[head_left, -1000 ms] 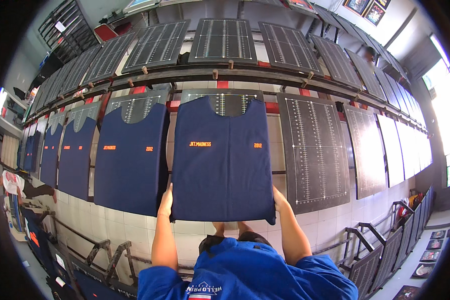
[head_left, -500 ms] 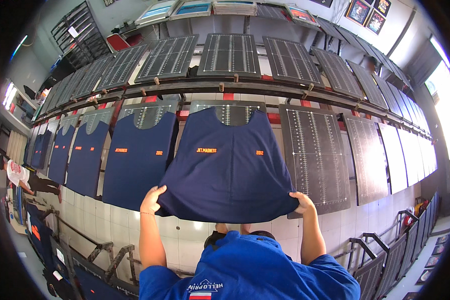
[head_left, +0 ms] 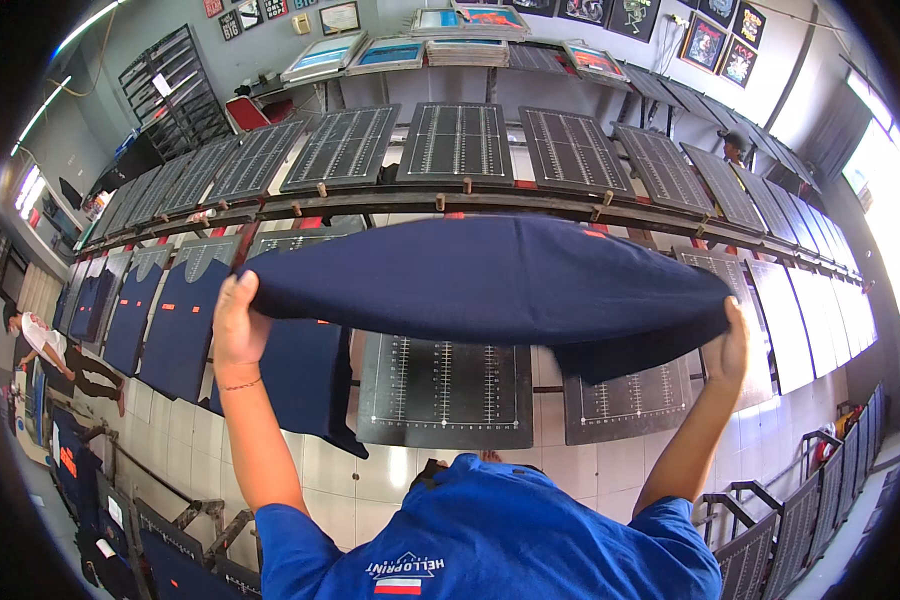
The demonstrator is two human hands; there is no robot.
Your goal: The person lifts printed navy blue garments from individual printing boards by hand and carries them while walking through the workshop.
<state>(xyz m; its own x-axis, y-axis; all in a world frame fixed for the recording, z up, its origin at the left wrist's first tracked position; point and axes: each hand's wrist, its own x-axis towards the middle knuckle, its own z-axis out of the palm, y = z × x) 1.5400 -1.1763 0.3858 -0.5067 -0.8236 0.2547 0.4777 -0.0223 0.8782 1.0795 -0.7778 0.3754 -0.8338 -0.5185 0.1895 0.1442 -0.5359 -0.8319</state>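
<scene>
Item: navy shirt (head_left: pixel 490 290), which you are lifting off the black printing board (head_left: pixel 445 385), left hand (head_left: pixel 235 325) and right hand (head_left: pixel 730 345) each gripping a hem corner; next, probably carrying it clear.

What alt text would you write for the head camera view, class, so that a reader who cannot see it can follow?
A person's left hand and right hand hold a navy garment stretched out flat above a black gridded board. Navy garments cover boards to the left; a raised row of boards runs behind.

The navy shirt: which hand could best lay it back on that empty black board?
Probably the left hand; it grips the navy shirt nearer the bare black board, while the right hand holds the far hem.
</scene>
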